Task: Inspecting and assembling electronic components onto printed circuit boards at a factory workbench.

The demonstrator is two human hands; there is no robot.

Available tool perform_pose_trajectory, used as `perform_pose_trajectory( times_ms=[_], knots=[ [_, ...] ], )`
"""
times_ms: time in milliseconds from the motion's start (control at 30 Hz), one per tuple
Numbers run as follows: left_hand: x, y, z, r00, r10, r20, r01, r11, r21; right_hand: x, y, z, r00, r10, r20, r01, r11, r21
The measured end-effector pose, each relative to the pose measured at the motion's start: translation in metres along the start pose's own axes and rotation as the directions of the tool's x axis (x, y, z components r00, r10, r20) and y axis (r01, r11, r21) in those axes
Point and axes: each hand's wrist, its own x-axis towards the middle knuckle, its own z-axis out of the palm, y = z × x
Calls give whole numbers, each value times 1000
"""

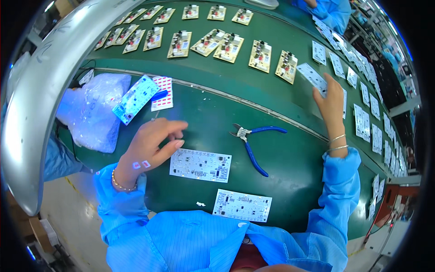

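My right hand (330, 102) reaches far right over the green belt, thumb and fingers closed at the near end of a white circuit board (311, 77). My left hand (156, 139) hovers by the upper left corner of another white circuit board (200, 165); its thumb and index finger are apart with nothing between them. Two small red-marked stickers (141, 165) cling to that wrist. A third white board (243, 205) lies nearest to me. Blue-handled side cutters (249, 140) rest with handles spread, between my hands.
Past my left hand lie a bubble-wrap bundle (97, 111), a tilted white board (137, 99) and a red-marked label sheet (166, 102). Rows of tan circuit boards (260, 56) and white boards (362, 122) line the belt. A curved silver lamp housing (34, 113) overhangs the left. Another person's sleeve (333, 13) shows at top.
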Motion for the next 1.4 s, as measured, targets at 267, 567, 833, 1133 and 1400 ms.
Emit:
perform_pose_trajectory(
  times_ms=[267,567,833,1133,1400],
  knots=[
    [1,-39,-4,879,115,-463,-1,971,239,21,-181,-1,730,-624,-278,642,488,591],
    [-13,-50,-37,784,225,-578,-26,943,333,44,-244,4,564,-650,-510,743,129,657],
    [-12,-46,-37,754,275,-596,-47,928,369,46,-248,11,599,-639,-482,677,83,731],
    [-10,-40,-35,624,433,-650,-193,892,409,43,-253,15,693,-405,-597,708,226,669],
    [-6,-33,-31,473,452,-757,-300,890,344,31,-251,15,768,-471,-435,574,202,794]
  ],
)
